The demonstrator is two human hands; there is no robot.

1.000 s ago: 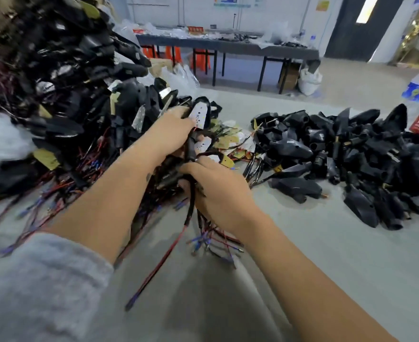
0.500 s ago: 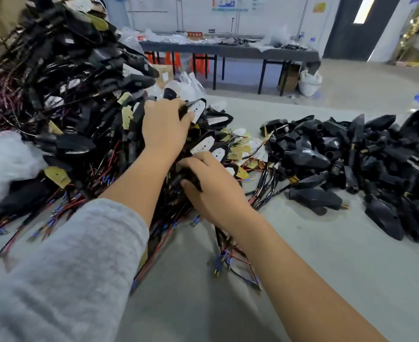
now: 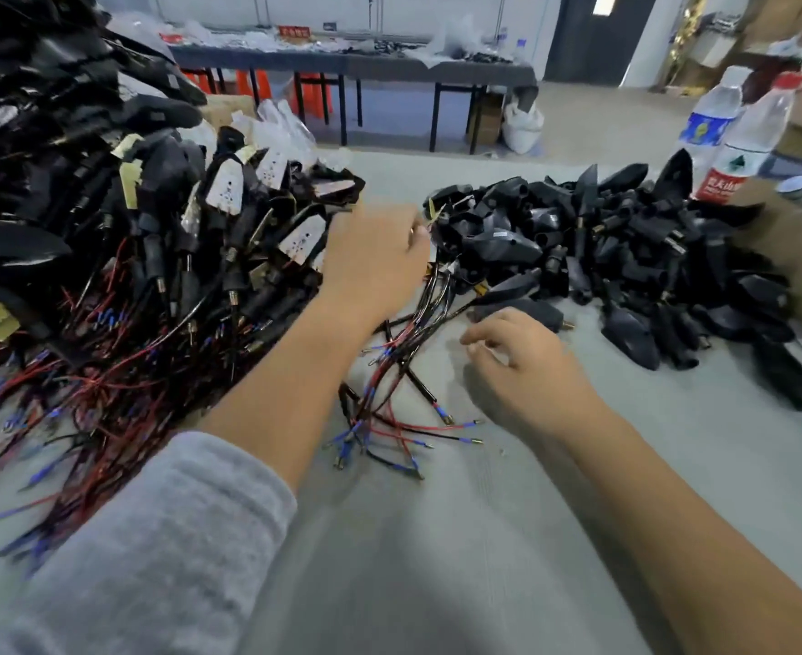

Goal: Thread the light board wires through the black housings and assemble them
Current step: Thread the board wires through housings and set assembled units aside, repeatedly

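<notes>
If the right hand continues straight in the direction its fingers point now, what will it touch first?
The right hand hangs open, its fingers pointing left toward the loose bundle of red and black wires on the grey table. It would probably meet those wires first, though depth is hard to judge.

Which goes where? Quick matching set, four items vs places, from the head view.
Things:
1. assembled pile
2. empty housings
3. water bottles
4. loose wires

Places:
A. far right edge
B. between the forearms
C. left of the table
D. right of centre

Pairs: 1-C, 2-D, 3-A, 4-B
</notes>
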